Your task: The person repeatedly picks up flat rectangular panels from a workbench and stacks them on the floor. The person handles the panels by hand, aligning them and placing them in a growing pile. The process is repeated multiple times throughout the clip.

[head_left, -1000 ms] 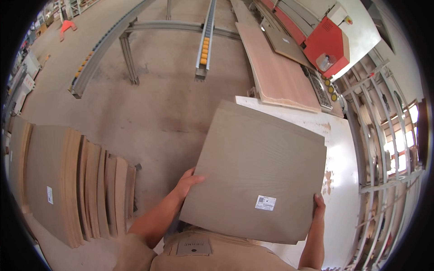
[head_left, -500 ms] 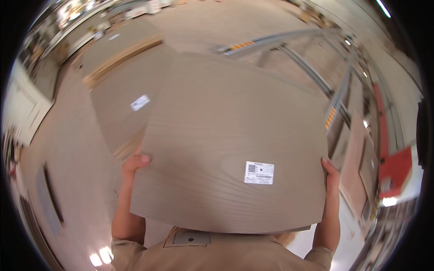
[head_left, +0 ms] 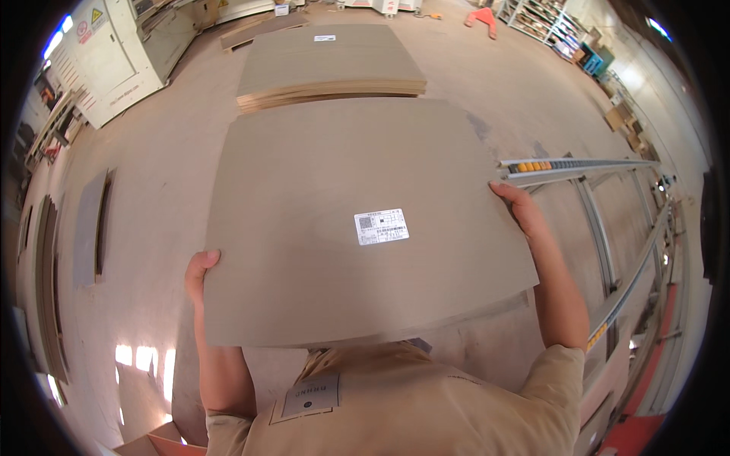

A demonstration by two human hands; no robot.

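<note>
Since the earlier frames the view has swung round: the roller conveyor rail (head_left: 585, 166), formerly beyond the board's far edge, now lies off its right edge, and a stack of boards (head_left: 328, 64) sits on the floor just beyond it. The grey-brown board (head_left: 357, 220) is held flat at chest level, as before.

Far left of the board: thin panels (head_left: 90, 228) stand on edge. Upper left: a pale machine cabinet (head_left: 114, 57).

Left hand (head_left: 199, 273) grips the board's left edge near the front corner; thumb on top, the other fingers hidden underneath, so their spread cannot be told.

A white barcode label (head_left: 381, 226) sits right of the board's centre.

Right hand (head_left: 517, 207) clasps the right edge, fingers together and curled over it.

Right of the board: the metal conveyor frame (head_left: 620, 251).
</note>
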